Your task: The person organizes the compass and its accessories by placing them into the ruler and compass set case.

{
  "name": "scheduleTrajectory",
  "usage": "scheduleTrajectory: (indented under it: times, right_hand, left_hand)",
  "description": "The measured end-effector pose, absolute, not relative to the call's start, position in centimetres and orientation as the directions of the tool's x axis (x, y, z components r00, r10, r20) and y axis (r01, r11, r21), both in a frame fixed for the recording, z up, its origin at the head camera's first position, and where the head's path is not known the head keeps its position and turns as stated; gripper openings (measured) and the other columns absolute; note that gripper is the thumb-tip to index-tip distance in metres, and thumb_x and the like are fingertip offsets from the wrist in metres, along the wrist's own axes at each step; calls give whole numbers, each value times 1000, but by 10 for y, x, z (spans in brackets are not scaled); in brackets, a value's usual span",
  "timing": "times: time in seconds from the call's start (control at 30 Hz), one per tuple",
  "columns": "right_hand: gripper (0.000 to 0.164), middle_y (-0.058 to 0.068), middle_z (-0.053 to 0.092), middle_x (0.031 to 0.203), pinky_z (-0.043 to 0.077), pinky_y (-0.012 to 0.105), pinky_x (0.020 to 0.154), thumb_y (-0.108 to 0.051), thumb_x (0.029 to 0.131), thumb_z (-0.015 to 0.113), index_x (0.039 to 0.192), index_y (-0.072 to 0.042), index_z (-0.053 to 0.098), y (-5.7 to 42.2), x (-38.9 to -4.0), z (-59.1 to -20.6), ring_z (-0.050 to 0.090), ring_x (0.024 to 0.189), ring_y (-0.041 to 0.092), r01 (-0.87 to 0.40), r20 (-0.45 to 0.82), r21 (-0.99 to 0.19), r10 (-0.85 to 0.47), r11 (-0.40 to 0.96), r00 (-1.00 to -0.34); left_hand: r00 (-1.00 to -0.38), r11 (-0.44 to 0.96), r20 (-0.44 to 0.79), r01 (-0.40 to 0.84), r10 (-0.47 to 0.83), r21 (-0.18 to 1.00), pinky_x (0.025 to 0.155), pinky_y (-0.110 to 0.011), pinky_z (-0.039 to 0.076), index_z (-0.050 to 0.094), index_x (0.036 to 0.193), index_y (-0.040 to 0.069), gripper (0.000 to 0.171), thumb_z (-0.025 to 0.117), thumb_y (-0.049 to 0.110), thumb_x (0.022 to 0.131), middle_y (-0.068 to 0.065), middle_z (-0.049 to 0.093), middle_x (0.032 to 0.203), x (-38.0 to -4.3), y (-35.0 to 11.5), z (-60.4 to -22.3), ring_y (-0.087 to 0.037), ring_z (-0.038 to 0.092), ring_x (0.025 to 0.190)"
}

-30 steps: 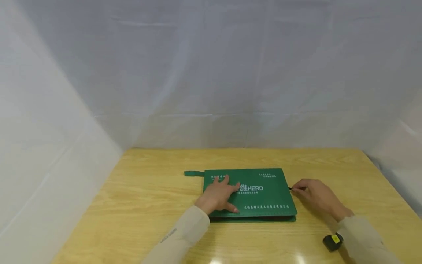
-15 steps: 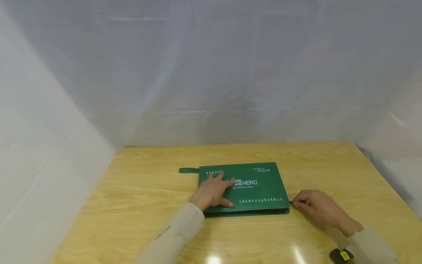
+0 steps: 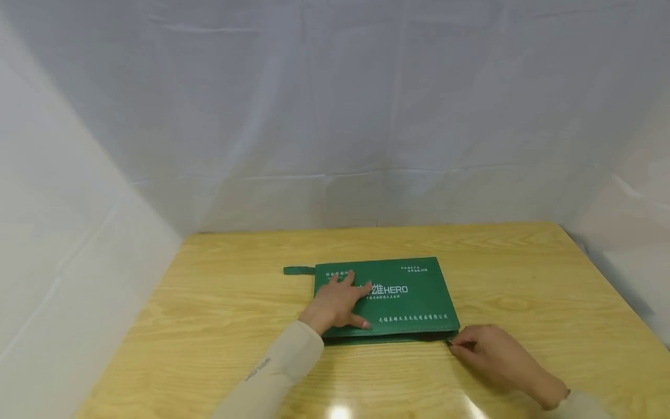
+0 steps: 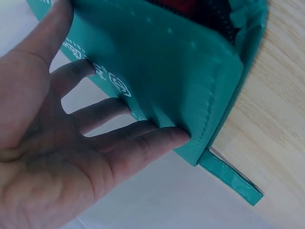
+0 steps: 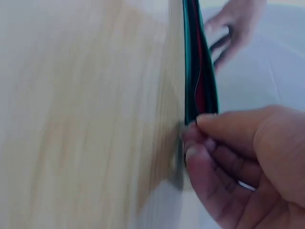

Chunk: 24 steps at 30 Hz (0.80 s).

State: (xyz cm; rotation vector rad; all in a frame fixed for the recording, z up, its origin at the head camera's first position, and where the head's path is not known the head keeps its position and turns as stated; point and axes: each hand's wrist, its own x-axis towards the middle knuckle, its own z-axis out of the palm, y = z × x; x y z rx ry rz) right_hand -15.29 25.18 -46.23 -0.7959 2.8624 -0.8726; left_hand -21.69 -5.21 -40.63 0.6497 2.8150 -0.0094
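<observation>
A green zippered pouch [image 3: 419, 299] with white lettering and a wrist strap [image 3: 299, 270] lies flat on the wooden table. Spread across its left part, my left hand [image 3: 340, 301] presses down with fingers extended; the left wrist view shows the fingertips [image 4: 178, 136] touching the cover. By the near right corner, my right hand [image 3: 489, 352] pinches a small dark zipper pull [image 3: 448, 343] between thumb and index finger. The near side gapes, and something red [image 5: 200, 90] shows inside the gap in the right wrist view. My fingers mostly cover the pull there.
The wooden tabletop [image 3: 225, 314] extends around the pouch on all sides. White sheeting [image 3: 345, 116] hangs behind the table and along both sides.
My right hand has slid the zipper pull down the pouch's right side and around the near right corner. My left hand stays on the cover. The head view has shifted slightly.
</observation>
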Motion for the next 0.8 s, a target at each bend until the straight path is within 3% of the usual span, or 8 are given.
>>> scheduleTrajectory:
  times: [0.23,0.8]
  right_hand:
    - [6,-15,65,79,47,24,61,-23,86,71,86,-19,75,216,-145,-460,53,68,-3,-372,52,-504,-402,779,-914]
    - [9,-8,68,80,47,21,56,-20,88,70,89,-12,75,182,-145,-465,56,67,-3,-447,75,-611,-515,653,-854]
  left_hand:
    - [-871,903,-252,430,421,24,97,-55,39,38,148,26,83,69,56,77,-17,27,152,-214,-48,-405,-47,30,132]
    - [-873,895,-224,446,434,-6,95,-53,41,39,147,27,83,68,59,76,-16,29,151,-208,-37,-406,-47,33,131]
